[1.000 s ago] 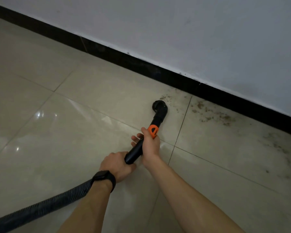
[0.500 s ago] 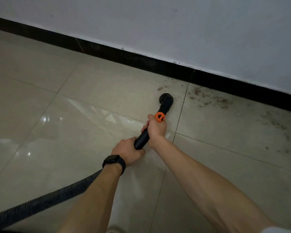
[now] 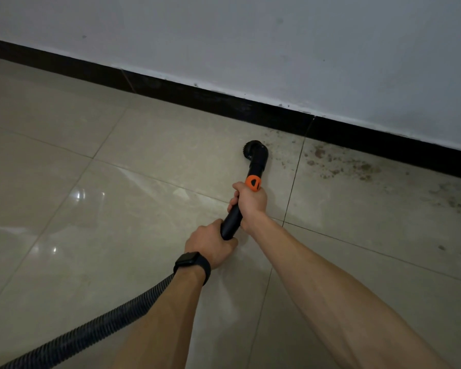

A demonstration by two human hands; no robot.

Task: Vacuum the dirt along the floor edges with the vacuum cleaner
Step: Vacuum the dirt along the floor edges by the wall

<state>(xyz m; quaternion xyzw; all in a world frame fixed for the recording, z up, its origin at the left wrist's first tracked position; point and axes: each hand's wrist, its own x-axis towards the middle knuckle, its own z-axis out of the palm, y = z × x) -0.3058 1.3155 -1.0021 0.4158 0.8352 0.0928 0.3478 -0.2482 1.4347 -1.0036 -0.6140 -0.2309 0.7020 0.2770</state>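
Black plastic is doing the work in the head view: the vacuum wand (image 3: 232, 221) is angling up from the lower middle toward the wall, and its round brush head (image 3: 254, 150) is sitting on the beige floor tile (image 3: 157, 155), near the black skirting (image 3: 171, 86) but not touching it. Right grip (image 3: 250, 202) is wrapping closed around the wand just below the orange collar (image 3: 253, 183), far forward, which I'm judging is giving fine steering of the head. Left grip (image 3: 210, 243) is clenching the rear end of the wand where the ribbed hose (image 3: 96, 327) is joining on, with a dark watch (image 3: 192, 265) riding on that wrist. That rear hold is likely taking the drag of the hose, which is trailing away to the lower left corner. Both arms are reaching out, so the head is getting low and close to the edge.

Now the target: brown dirt (image 3: 357, 167) is lying scattered along the foot of the skirting, to the right of the brush head, mostly beyond the grout line (image 3: 293, 182), with fainter specks right beside the head. Tiles to the left are looking clean and those to the right are not, so I'm reading this as mid-job. Next move is probably calling for a slide rightward along the edge; the risk is pushing crumbs ahead rather than lifting them.
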